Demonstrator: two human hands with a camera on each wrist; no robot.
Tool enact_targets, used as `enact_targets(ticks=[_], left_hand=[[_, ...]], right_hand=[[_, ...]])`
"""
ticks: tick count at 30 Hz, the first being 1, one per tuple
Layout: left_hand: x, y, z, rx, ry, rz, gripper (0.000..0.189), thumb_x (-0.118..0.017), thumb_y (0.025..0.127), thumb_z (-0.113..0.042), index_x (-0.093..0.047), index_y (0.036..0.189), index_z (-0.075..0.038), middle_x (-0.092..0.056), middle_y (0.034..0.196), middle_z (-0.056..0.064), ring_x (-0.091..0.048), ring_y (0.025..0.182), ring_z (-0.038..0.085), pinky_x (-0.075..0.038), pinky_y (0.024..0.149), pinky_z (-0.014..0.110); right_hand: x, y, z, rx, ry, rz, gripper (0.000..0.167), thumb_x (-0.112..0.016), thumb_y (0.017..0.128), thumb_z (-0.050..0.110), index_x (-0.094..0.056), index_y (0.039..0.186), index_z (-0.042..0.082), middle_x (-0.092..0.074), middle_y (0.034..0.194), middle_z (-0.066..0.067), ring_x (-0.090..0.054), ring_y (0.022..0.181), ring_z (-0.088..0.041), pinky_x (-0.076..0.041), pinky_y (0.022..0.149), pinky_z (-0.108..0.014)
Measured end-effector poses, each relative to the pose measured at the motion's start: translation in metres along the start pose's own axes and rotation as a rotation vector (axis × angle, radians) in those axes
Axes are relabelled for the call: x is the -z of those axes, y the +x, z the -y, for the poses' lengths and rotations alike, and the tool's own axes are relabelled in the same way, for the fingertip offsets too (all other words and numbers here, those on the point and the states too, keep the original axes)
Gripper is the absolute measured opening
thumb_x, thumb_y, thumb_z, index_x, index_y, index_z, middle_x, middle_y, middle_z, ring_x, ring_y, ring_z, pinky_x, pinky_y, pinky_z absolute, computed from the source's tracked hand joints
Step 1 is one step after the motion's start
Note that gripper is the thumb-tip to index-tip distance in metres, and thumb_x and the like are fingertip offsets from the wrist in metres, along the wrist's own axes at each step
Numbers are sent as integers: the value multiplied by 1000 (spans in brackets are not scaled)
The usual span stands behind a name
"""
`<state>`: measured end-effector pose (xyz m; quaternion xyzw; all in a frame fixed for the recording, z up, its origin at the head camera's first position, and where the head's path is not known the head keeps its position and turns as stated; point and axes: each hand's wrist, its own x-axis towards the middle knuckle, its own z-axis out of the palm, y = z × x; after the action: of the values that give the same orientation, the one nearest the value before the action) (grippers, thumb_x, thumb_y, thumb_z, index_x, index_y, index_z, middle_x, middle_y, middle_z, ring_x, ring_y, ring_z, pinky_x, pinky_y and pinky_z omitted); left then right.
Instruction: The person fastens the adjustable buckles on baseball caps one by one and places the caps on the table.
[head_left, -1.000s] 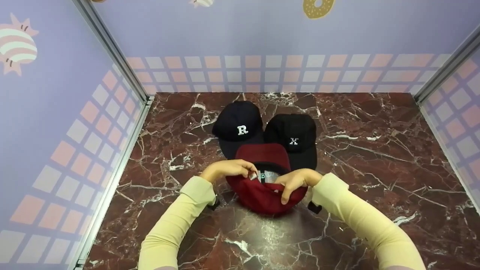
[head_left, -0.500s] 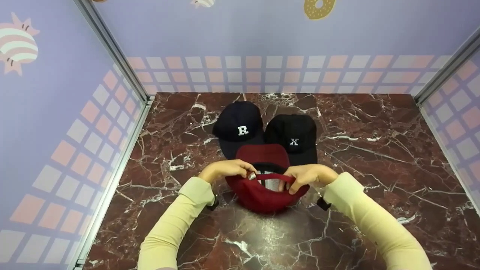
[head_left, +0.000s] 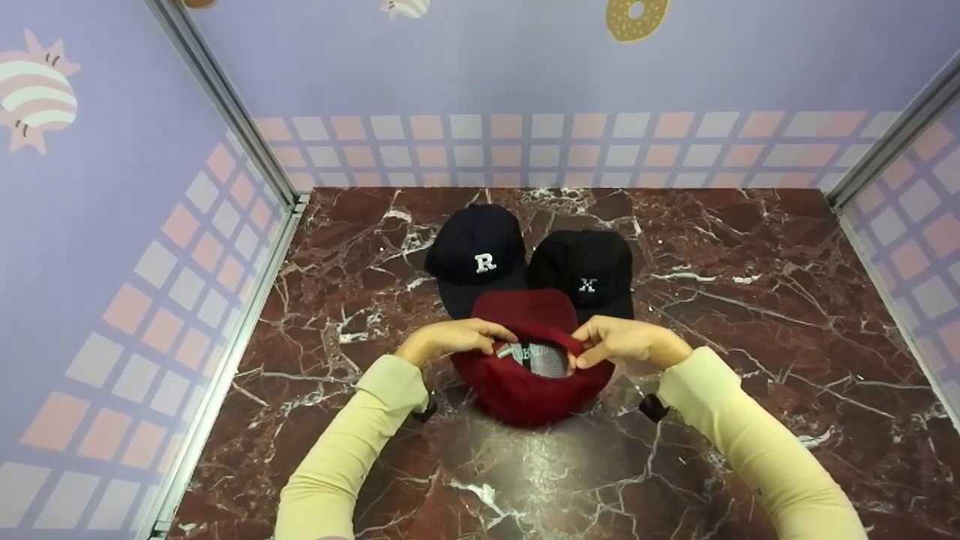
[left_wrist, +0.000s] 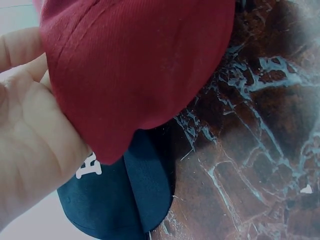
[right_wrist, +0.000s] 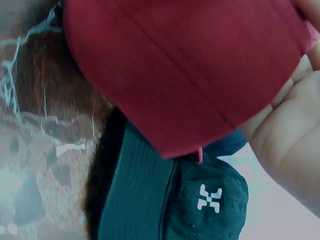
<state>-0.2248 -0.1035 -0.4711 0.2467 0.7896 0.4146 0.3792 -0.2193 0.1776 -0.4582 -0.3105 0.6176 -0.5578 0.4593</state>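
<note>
A dark red baseball cap [head_left: 536, 397] lies in the middle of the head view, its brim pointing away and its inside facing up. Light lettering shows within the opening. My left hand [head_left: 454, 337] pinches the cap's left rim, close to a small pale tag or buckle at the strap. On the opposite side my right hand [head_left: 622, 341] pinches the right end of the strap [head_left: 544, 330], which arches over the opening. Both wrist views show the red crown [left_wrist: 135, 65] beside the palms; most fingertips are hidden behind it there.
Behind the red cap lie a navy cap [head_left: 480, 240] with a white R and a black cap [head_left: 585, 262] with a small white emblem. The red brim overlaps their brims. Patterned walls [head_left: 465, 67] enclose the marbled tabletop [head_left: 360, 255].
My right hand has moved right and slightly away from me, taking the strap upward toward the brim. More of the cap's inside shows now. The left hand has stayed nearly still.
</note>
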Motion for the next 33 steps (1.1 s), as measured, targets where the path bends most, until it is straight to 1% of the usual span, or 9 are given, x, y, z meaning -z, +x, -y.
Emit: enact_targets(ticks=[3,5,9,13,18,23,28,31,33], left_hand=[[0,0,0,-21,23,15,47,-46,75,-3,-51,122,-2,-53,119,11,-42,92,9,-34,77,17],[1,0,0,-18,32,16,45,-46,76,-3,-52,121,-1,-54,115,10,-43,89,7,-35,75,17],[1,0,0,26,2,20,42,-47,78,-2,-52,119,1,-55,115,11,-44,89,5,-36,76,16],[1,-1,0,66,-37,20,40,-48,79,-2,-52,119,2,-55,116,9,-46,89,3,-37,78,16],[1,-2,-2,52,-29,30,39,-50,79,-3,-54,118,1,-57,108,3,-47,86,2,-38,75,16],[2,-3,-3,17,-17,41,39,-54,79,-5,-53,117,2,-57,98,0,-47,83,3,-38,73,16],[1,-1,-3,-4,-49,44,39,-57,78,-4,-52,116,4,-56,92,-2,-49,82,4,-39,73,16],[0,0,-3,-18,-73,40,37,-57,79,-2,-52,115,5,-57,92,-2,-51,81,3,-40,73,16],[0,1,-3,-26,-67,30,37,-57,79,-3,-53,115,5,-58,93,-1,-51,82,2,-40,74,16]], right_hand=[[-1,2,1,49,85,-18,10,-53,85,4,-63,84,6,-69,81,-1,-63,79,-11,-48,73,-21],[-2,2,4,68,130,-48,14,-50,88,8,-63,84,7,-69,82,-2,-64,80,-13,-49,75,-24],[-3,4,11,98,205,-109,23,-44,92,15,-62,81,6,-69,82,-5,-65,79,-16,-50,72,-27],[-7,5,20,94,244,-200,28,-42,93,21,-60,78,5,-69,80,-6,-65,76,-17,-50,69,-28],[-13,6,28,78,286,-324,28,-43,93,24,-59,79,6,-67,74,-4,-64,69,-14,-50,66,-28],[-16,8,34,122,340,-397,19,-43,93,20,-55,89,5,-65,69,-5,-60,57,-14,-50,59,-25],[-19,13,34,161,333,-466,20,-39,94,20,-48,95,2,-62,63,-5,-50,41,-11,-43,43,-21],[-21,17,33,156,296,-501,24,-35,95,25,-45,92,3,-60,56,-4,-41,33,-8,-35,35,-19],[-23,19,32,143,240,-520,26,-34,96,27,-44,88,5,-57,52,-2,-36,30,-6,-30,33,-18]])
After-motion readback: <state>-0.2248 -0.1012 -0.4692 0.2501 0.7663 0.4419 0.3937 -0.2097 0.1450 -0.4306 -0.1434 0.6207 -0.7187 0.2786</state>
